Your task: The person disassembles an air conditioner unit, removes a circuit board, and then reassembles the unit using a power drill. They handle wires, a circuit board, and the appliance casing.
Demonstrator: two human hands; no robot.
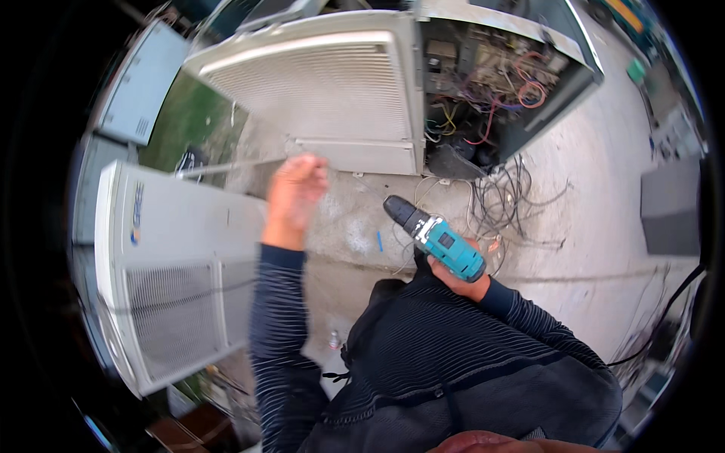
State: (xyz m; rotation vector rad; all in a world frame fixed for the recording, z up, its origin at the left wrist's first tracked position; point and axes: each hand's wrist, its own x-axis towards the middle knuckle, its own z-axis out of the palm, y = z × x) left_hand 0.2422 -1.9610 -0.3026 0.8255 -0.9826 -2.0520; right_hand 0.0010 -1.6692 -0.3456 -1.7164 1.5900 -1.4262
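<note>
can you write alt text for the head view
A teal and black cordless drill sits in a person's right grip; the blurred left grip is extended ahead. Beyond stand a white louvred panel and an open cabinet with tangled wiring.

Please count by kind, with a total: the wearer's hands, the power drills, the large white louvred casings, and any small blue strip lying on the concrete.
Hands: 2 (left hand, right hand)
Power drill: 1, teal and black
White louvred casings: 2 (upper casing, left casing)
Blue strip: 1
Total: 6
</note>
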